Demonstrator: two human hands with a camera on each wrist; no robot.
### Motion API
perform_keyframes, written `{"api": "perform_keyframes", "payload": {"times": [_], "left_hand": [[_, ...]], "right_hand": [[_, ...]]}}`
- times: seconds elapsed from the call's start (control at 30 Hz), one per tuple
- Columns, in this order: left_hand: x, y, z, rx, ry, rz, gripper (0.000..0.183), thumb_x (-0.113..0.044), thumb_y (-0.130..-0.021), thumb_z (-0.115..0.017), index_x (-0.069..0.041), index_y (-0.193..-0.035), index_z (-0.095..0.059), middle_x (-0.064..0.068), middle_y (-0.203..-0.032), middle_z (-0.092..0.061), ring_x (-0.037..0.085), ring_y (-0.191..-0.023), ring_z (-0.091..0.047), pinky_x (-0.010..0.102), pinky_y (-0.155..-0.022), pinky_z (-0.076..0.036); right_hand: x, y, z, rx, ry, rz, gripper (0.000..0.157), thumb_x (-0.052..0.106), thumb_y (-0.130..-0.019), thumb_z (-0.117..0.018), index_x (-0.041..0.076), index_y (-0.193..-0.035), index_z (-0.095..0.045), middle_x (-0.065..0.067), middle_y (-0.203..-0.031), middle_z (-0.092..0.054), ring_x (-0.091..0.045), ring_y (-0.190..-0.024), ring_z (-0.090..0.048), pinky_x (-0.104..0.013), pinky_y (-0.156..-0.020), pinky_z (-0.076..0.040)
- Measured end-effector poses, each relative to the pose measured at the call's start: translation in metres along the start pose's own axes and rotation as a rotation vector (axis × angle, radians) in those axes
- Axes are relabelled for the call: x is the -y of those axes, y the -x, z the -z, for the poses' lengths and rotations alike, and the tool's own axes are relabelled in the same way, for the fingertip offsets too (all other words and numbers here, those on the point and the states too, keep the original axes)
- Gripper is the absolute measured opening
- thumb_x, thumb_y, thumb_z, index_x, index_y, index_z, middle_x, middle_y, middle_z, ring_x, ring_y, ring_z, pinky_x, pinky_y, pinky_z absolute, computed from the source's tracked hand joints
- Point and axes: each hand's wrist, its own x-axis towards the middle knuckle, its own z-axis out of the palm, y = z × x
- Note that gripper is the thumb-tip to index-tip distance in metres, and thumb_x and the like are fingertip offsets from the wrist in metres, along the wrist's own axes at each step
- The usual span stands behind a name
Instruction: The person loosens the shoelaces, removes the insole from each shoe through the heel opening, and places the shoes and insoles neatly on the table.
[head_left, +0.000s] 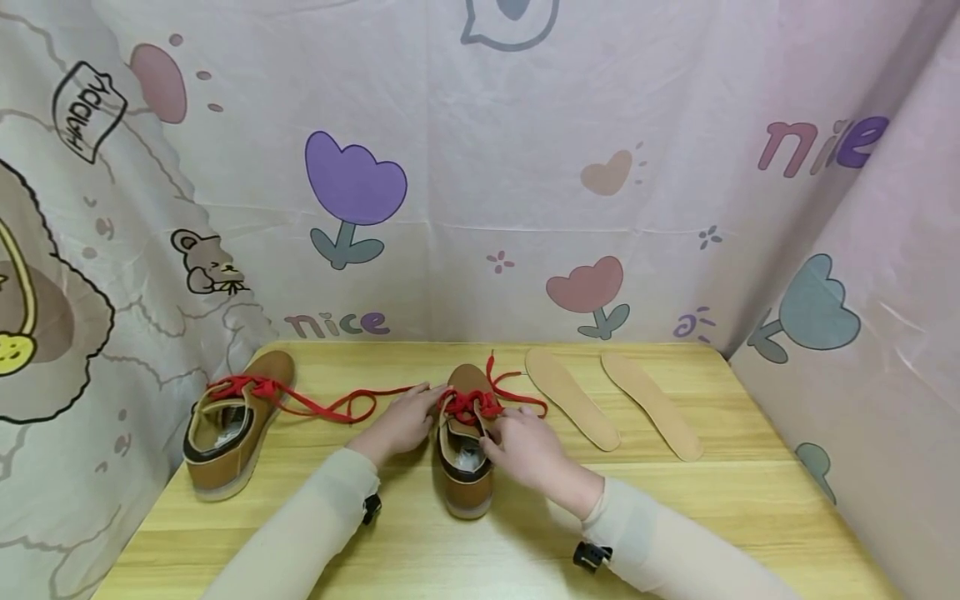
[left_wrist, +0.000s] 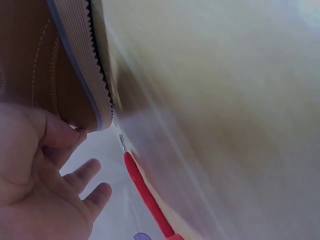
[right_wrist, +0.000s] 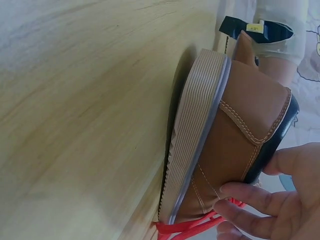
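Observation:
A brown leather shoe (head_left: 468, 492) with a dark collar stands in mid-table, its toe away from me. Red laces (head_left: 472, 404) are knotted over its front. My left hand (head_left: 405, 421) is at the shoe's left side near the toe; in the left wrist view its thumb and forefinger come together beside the toe, the other fingers spread loosely. With my right hand (head_left: 528, 450) I hold the right side of the collar; in the right wrist view the thumb (right_wrist: 282, 161) lies at the collar edge, with fingers against the outer side. The shoe's far inside is partly hidden.
A matching brown shoe (head_left: 225, 475) stands at the table's left edge, its long red lace (head_left: 330, 410) stretching toward the middle shoe. Two tan insoles, a nearer one (head_left: 573, 400) and a farther one (head_left: 651, 407), lie to the right. A printed curtain (head_left: 480, 283) hangs behind the wooden table (head_left: 757, 533).

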Motion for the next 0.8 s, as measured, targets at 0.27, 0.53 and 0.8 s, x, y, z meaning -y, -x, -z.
{"api": "perform_keyframes", "payload": {"times": [0.27,0.53,0.8], "left_hand": [[-0.008,0.011,0.002,-0.081,-0.007,0.045,0.052,-0.001,-0.095,-0.054,-0.011,-0.146,-0.053,0.014,-0.147,-0.053,0.040,-0.142,-0.037,0.060,-0.114,-0.029],[-0.021,0.022,0.006,-0.193,-0.007,0.092,0.046,0.000,-0.096,-0.050,-0.010,-0.140,-0.060,0.013,-0.138,-0.060,0.037,-0.134,-0.049,0.054,-0.111,-0.036],[-0.042,0.029,0.010,-0.286,-0.033,0.157,0.046,-0.003,-0.093,-0.051,-0.012,-0.136,-0.062,0.012,-0.133,-0.064,0.034,-0.122,-0.059,0.050,-0.100,-0.048]], "right_hand": [[-0.005,0.000,-0.001,0.016,-0.050,-0.018,0.028,0.039,-0.094,-0.067,0.018,-0.076,-0.071,0.003,-0.087,-0.062,-0.017,-0.077,-0.045,-0.031,-0.064,-0.040],[-0.012,0.002,0.004,0.015,-0.100,-0.018,0.023,0.038,-0.094,-0.068,0.021,-0.080,-0.074,0.003,-0.096,-0.069,-0.017,-0.081,-0.047,-0.032,-0.071,-0.042],[-0.021,0.009,0.016,-0.025,-0.131,0.009,0.019,0.031,-0.092,-0.069,0.021,-0.077,-0.071,0.003,-0.096,-0.068,-0.019,-0.090,-0.053,-0.036,-0.079,-0.048]]}}
